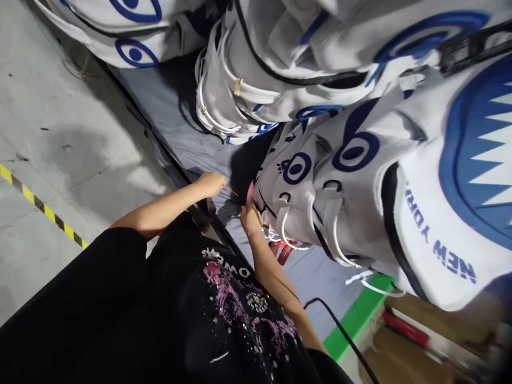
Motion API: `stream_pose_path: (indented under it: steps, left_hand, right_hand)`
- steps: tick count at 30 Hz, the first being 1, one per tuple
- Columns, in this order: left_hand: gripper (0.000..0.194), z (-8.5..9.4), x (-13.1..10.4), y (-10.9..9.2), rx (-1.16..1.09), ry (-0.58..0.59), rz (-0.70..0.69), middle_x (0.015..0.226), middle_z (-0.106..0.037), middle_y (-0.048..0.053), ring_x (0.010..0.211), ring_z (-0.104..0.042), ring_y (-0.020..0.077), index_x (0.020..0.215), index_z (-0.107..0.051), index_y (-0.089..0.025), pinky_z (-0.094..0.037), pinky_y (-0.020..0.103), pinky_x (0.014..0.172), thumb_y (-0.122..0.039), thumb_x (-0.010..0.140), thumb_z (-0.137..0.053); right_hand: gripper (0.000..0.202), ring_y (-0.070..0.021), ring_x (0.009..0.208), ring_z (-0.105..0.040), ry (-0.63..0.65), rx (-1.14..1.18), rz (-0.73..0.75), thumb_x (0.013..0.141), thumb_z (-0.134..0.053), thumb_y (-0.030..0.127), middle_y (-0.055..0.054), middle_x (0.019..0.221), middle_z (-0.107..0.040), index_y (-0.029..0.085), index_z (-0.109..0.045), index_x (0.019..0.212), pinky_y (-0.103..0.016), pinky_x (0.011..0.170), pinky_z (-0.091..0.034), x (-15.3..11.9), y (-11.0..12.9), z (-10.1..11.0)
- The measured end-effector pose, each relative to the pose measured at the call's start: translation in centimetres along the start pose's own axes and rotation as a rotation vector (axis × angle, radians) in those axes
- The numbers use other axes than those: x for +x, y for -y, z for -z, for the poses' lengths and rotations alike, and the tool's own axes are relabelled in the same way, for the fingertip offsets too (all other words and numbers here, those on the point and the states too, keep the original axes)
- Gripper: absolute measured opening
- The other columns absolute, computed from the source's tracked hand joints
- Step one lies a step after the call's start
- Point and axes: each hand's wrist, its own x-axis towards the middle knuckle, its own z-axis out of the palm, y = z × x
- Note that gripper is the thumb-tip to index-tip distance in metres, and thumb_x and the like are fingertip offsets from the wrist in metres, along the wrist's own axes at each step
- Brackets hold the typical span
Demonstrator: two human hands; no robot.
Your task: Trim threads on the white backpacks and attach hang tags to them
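My left hand (212, 184) is closed, with a thin red strip or thread (231, 190) sticking out from its fingertips. It hovers over the grey cloth surface, a little apart from the bags. Against the near end of a pile of white fabric bags (296, 197), my right hand (251, 217) has its fingers bent around the edge of one. These bags carry blue embroidered eyes and white cord handles. A small pink piece (250, 191) shows at the right fingertips; whether it is held is unclear. Red tags (283, 252) hang below the pile, beside my right wrist.
More white bags (240, 101) with gold clips are stacked behind, and others (136, 32) lie at the upper left. Grey cloth (156, 85) covers the table. A green strip (360, 314), a black cable (332, 320) and cardboard boxes (400, 357) are at the lower right. Yellow-black tape (44, 208) marks the floor.
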Motion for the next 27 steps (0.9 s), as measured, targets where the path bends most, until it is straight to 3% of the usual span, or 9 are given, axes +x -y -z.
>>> stream_pose_path:
  steps: [6,12,16,19,21,24,27]
  left_hand:
    - [0.031,-0.7,1.6,1.1,-0.159,0.068,-0.003,0.106,-0.075,0.008,0.100,-0.069,0.0235,0.103,-0.078,-0.022,-0.049,0.028,0.079,-0.011,0.084,-0.055]
    - [0.034,-2.5,3.8,0.0,-0.316,0.128,0.046,0.112,-0.074,0.011,0.104,-0.068,0.0233,0.106,-0.076,-0.018,-0.053,0.030,0.085,-0.006,0.082,-0.055]
    - [0.032,-3.5,5.7,-0.8,-0.415,0.152,0.044,0.114,-0.072,0.012,0.109,-0.067,0.0262,0.106,-0.076,-0.018,-0.053,0.034,0.092,-0.007,0.082,-0.058]
    - [0.029,-3.7,6.6,-0.8,-0.500,0.154,0.041,0.115,-0.072,0.015,0.111,-0.066,0.0288,0.104,-0.076,-0.015,-0.052,0.037,0.093,-0.007,0.082,-0.060]
    - [0.027,-3.6,6.8,-0.3,-0.579,0.168,0.039,0.108,-0.074,0.013,0.103,-0.069,0.0248,0.103,-0.076,-0.015,-0.053,0.033,0.089,-0.006,0.082,-0.059]
    - [0.026,-3.6,6.7,1.1,-0.723,0.222,0.001,0.088,-0.077,0.006,0.076,-0.071,0.0139,0.106,-0.074,-0.017,-0.054,0.024,0.073,-0.010,0.088,-0.057]
    - [0.024,-3.9,6.3,2.7,-1.095,0.255,-0.025,0.083,-0.075,0.005,0.061,-0.065,0.0075,0.110,-0.071,-0.014,-0.052,0.020,0.065,-0.012,0.093,-0.054]
  right_hand:
    - [0.051,-0.0296,0.112,-0.066,-0.074,-0.141,-0.080,0.101,-0.033,0.023,-0.016,0.128,-0.067,0.019,-0.041,0.152,-0.045,0.099,-0.046,-1.5,-1.6,-0.7]
    - [0.054,-0.0274,0.121,-0.062,-0.096,-0.153,-0.111,0.101,-0.030,0.024,-0.014,0.142,-0.059,0.020,-0.039,0.154,-0.043,0.105,-0.044,-2.0,-2.7,-1.0]
    - [0.054,-0.0290,0.117,-0.064,-0.073,-0.108,-0.122,0.100,-0.034,0.027,-0.018,0.134,-0.063,0.014,-0.044,0.151,-0.044,0.105,-0.044,-2.0,-3.1,-0.5]
    - [0.053,-0.0307,0.110,-0.066,-0.038,-0.110,-0.104,0.098,-0.041,0.029,-0.019,0.127,-0.067,0.016,-0.048,0.149,-0.046,0.102,-0.046,-1.6,-2.6,-0.2]
    - [0.049,-0.0299,0.113,-0.065,0.000,-0.073,-0.097,0.096,-0.044,0.027,-0.018,0.126,-0.067,0.016,-0.055,0.143,-0.045,0.104,-0.044,-1.5,-2.0,-0.4]
    - [0.043,-0.0285,0.115,-0.063,0.056,0.032,-0.137,0.094,-0.046,0.027,-0.017,0.118,-0.070,0.013,-0.063,0.131,-0.043,0.106,-0.043,-1.4,-1.4,-0.8]
    - [0.045,-0.0284,0.117,-0.061,0.052,0.276,-0.229,0.088,-0.054,0.025,-0.016,0.115,-0.070,0.013,-0.061,0.130,-0.043,0.108,-0.041,-1.3,-1.1,-1.2]
